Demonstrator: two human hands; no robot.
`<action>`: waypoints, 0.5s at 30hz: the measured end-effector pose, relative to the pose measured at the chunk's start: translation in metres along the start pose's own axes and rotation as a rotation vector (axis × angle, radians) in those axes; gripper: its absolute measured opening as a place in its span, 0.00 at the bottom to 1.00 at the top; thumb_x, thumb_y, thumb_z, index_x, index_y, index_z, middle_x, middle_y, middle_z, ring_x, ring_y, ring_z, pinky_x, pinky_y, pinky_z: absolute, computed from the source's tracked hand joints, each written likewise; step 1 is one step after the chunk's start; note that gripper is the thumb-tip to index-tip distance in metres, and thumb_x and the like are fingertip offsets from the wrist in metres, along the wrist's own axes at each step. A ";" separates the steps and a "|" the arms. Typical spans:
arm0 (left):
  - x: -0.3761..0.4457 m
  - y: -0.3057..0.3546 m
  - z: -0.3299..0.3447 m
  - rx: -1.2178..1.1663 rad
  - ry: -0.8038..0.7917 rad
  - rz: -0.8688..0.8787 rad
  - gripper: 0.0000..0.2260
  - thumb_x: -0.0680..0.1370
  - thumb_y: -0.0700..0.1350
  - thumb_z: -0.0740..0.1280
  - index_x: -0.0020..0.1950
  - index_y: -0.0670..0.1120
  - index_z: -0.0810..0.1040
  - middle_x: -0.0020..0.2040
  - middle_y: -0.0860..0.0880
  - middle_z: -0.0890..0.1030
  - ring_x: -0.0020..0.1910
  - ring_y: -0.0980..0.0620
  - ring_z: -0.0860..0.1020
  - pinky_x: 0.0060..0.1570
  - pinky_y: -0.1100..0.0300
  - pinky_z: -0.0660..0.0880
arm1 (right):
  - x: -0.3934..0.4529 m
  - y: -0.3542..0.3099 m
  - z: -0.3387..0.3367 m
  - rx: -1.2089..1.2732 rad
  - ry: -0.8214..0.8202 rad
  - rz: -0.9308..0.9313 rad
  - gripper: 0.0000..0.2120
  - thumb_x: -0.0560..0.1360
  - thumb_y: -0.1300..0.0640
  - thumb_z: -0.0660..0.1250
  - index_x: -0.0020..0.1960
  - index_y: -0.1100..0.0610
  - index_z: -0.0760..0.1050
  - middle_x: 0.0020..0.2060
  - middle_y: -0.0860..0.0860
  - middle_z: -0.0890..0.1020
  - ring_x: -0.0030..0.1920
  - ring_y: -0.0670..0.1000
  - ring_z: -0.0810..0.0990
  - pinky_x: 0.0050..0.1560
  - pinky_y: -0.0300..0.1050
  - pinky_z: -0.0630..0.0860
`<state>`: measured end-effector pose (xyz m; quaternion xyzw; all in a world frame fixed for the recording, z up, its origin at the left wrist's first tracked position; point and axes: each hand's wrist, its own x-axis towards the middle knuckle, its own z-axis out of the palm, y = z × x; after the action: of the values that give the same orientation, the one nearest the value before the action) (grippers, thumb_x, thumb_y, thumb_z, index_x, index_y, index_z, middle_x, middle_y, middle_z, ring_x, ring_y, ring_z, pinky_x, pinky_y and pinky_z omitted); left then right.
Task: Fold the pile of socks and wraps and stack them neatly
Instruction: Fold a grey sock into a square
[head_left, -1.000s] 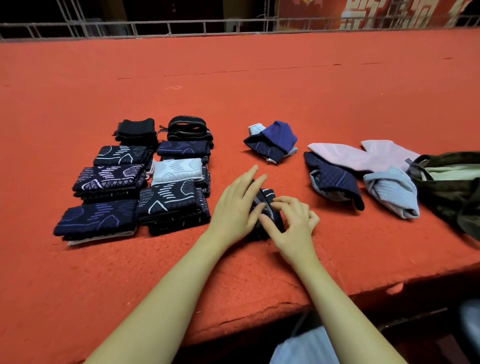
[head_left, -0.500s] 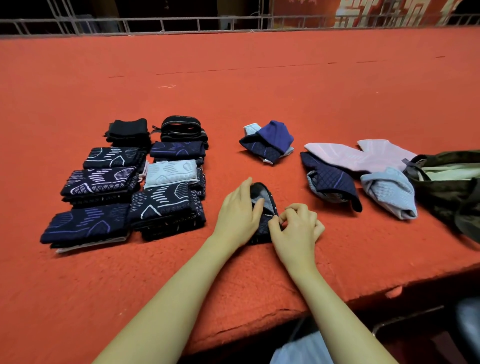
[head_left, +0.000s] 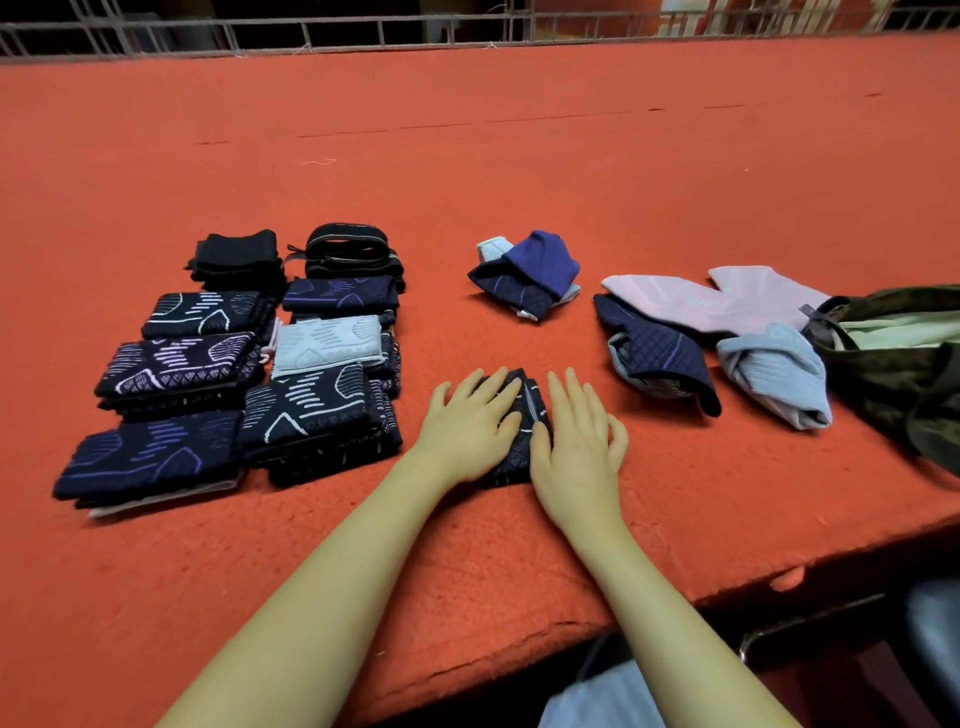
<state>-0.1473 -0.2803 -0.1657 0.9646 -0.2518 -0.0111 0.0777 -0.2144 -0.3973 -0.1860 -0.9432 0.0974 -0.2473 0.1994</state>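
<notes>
A folded dark navy sock (head_left: 524, 415) lies on the red felt table (head_left: 519, 156) in front of me. My left hand (head_left: 467, 426) presses flat on its left half, and my right hand (head_left: 576, 436) lies flat on its right side with straight fingers. Left of them stand two rows of folded dark patterned socks (head_left: 171, 364), with a pale folded one (head_left: 327, 345) on top in the right row. Unfolded items lie to the right: a blue and navy bundle (head_left: 530, 275), a quilted navy sock (head_left: 654, 353), a pink sock (head_left: 691, 301) and a light blue one (head_left: 774, 374).
An olive-green bag (head_left: 904, 358) sits at the right edge of the table. A metal railing (head_left: 363, 31) runs along the far side. The table's near edge (head_left: 571, 618) is rough and close to my body.
My right hand has let go of its pinch on the sock and opened flat. Both hands now press the folded sock down, fingers straightened.
</notes>
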 end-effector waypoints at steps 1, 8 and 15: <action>0.001 -0.001 -0.001 0.004 -0.033 -0.005 0.23 0.83 0.54 0.48 0.78 0.55 0.50 0.79 0.55 0.48 0.77 0.52 0.47 0.73 0.48 0.44 | 0.001 0.000 0.002 -0.057 -0.023 -0.011 0.28 0.74 0.50 0.49 0.73 0.54 0.66 0.73 0.52 0.66 0.73 0.54 0.63 0.67 0.50 0.50; -0.003 -0.004 -0.003 -0.025 -0.106 -0.003 0.23 0.83 0.54 0.46 0.78 0.58 0.44 0.78 0.57 0.44 0.77 0.51 0.42 0.73 0.46 0.39 | -0.003 -0.002 0.007 -0.304 -0.171 0.023 0.34 0.73 0.47 0.39 0.71 0.57 0.69 0.71 0.56 0.69 0.73 0.56 0.63 0.70 0.55 0.43; -0.002 -0.004 -0.006 -0.008 -0.065 0.009 0.25 0.83 0.53 0.49 0.78 0.55 0.44 0.79 0.54 0.48 0.77 0.50 0.47 0.73 0.47 0.43 | -0.002 0.002 0.005 -0.094 -0.084 0.085 0.17 0.75 0.48 0.62 0.50 0.63 0.76 0.65 0.61 0.74 0.68 0.63 0.67 0.63 0.53 0.51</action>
<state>-0.1467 -0.2748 -0.1603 0.9622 -0.2585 -0.0432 0.0736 -0.2139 -0.3968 -0.1914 -0.9560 0.1403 -0.1941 0.1693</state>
